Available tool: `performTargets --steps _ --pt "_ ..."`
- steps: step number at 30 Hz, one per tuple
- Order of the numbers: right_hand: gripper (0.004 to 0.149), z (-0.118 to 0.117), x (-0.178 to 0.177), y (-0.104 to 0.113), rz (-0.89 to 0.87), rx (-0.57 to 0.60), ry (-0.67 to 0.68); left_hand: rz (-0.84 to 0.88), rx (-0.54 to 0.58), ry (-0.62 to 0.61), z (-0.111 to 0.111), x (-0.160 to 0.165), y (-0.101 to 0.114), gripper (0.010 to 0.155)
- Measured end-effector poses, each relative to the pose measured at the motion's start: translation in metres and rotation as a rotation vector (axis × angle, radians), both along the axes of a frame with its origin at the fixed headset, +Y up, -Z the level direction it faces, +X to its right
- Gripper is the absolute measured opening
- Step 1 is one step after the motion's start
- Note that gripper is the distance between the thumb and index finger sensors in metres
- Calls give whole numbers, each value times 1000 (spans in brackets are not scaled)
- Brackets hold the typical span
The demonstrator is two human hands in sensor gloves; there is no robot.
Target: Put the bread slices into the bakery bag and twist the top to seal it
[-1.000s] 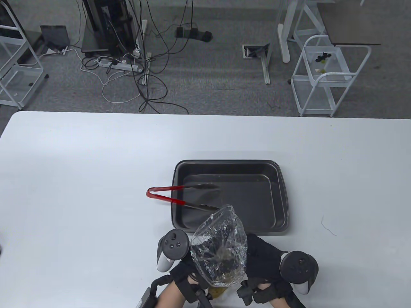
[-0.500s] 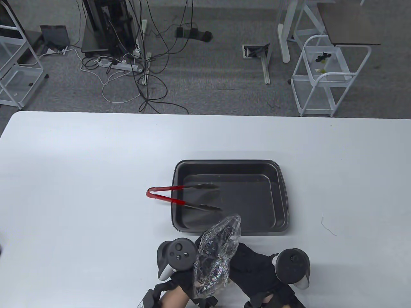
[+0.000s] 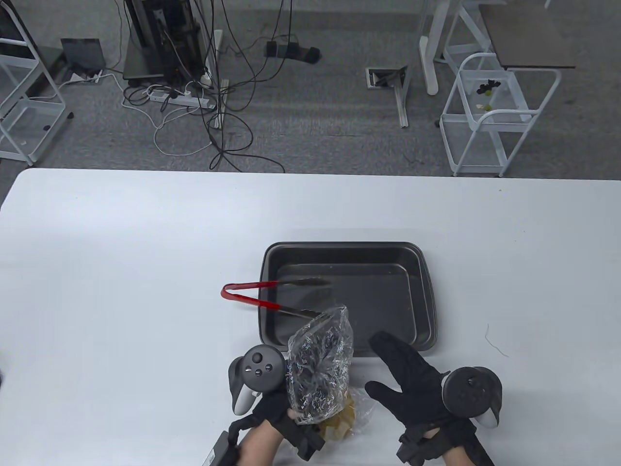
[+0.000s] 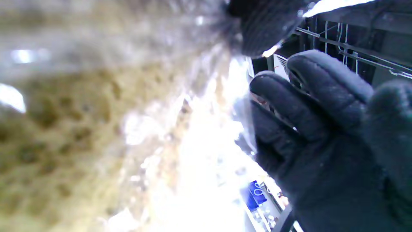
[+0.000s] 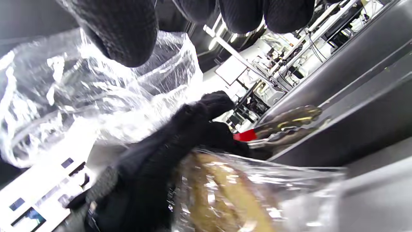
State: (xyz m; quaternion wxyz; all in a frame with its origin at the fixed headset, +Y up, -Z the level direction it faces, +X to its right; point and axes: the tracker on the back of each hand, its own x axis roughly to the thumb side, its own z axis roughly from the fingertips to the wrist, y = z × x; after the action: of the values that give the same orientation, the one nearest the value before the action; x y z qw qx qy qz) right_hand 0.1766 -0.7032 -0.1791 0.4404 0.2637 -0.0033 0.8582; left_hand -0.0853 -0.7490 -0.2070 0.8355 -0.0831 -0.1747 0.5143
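1. Far left of the white table: bare surface, nothing of the task there.
2. Red-handled tongs lay with the handle on the table and the tips inside the dark baking tray, which held no bread.
3. Left hand, near the table's front edge, gripped the clear bakery bag at its gathered neck. Fingers clamped round the plastic; loose top fanned upward above the grip, toward the tray.
4. Bread slices sat in the bag's bottom, just below and right of the left hand, resting at table level. The right wrist view showed the bread through the film.
5. Right hand hung just right of the bag, fingers straight and spread, holding nothing, not touching the plastic in the table view.
6. Judged step: loading done, twist under way. Next move calls for the right hand to regrip either the bread end or the loose top and turn it against the left hand's hold.
7. Hard to make out: how many slices, and how tight the twist was. The left wrist view was blurred and glared; both wrists cut off at the bottom edge.
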Motion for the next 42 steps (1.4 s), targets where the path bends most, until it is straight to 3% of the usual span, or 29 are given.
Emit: performTargets --steps 6,13,15,21,24,27,31,42 --pt "104 3 -9 -1 252 151 24 34 -96 -34 -12 -4 -4 48" --pt "107 11 -19 14 521 446 -25 83 -248 -134 -33 -11 -1 47" --pt "109 13 -25 19 642 565 -36 101 -290 -209 -41 -12 4 47" --pt "115 24 -50 35 931 1139 -68 82 -405 -515 -53 2 18 48" --pt "118 27 -64 39 1046 1322 -47 67 -445 -660 -50 15 21 48" --pt "120 24 -75 43 1091 1412 -9 100 -475 -775 -44 30 21 48" --pt "116 20 -83 47 1111 1474 47 135 -500 -840 -40 42 19 49" --pt "87 14 -91 42 1049 1487 201 81 -531 -836 -42 42 4 51"
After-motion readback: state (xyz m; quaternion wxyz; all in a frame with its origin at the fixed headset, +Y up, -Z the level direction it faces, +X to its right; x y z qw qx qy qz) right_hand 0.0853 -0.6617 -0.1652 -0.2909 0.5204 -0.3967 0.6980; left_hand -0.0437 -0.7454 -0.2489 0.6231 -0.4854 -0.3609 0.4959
